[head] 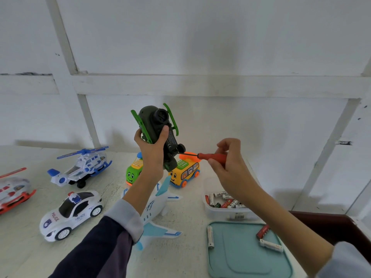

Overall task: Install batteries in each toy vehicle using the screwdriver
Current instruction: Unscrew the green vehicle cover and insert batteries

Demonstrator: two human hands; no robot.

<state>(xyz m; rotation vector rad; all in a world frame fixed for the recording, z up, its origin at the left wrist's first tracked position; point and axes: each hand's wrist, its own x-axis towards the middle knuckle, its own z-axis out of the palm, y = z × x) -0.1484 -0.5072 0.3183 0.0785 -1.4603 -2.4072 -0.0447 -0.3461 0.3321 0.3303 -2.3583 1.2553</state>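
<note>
Flanking the raised green helicopter point(158, 133): police car point(72, 213), airplane point(158, 213), battery tub point(224, 211).

White wall point(200, 47) (paneled), dark chair point(329, 223)

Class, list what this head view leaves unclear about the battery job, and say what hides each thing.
- Screw under the screwdriver tip: too small and dark against the green helicopter in the left hand.
- Battery cover, open or closed: partly behind that hand's fingers.
- Red helicopter: cut off by the left edge.
- Battery count in the box: the right hand and its forearm cover part.
</note>
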